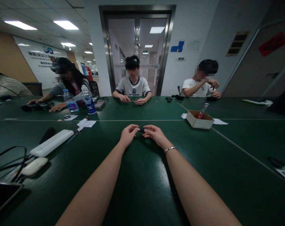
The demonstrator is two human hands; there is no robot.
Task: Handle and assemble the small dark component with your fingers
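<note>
Over the dark green table [142,175], a small black stick-like thing [140,129] with a pale, silvery part lies between my two hands. Its left end is pinched by the thumb and fingertips of my left hand [128,136]. On its other end, the fingers of my right hand [155,137] are closed in the same way. My fingertips hide both ends, and the thing is too small for me to tell its kind. A silvery bracelet [171,149] circles my right wrist.
To the left lie a white power bank-like block [52,143], a white rounded case [35,166], cables and a phone [4,197]. Two bottles [71,102] stand beyond. An open cardboard box [199,123] sits right. A person [133,86] faces me; others sit at both sides.
</note>
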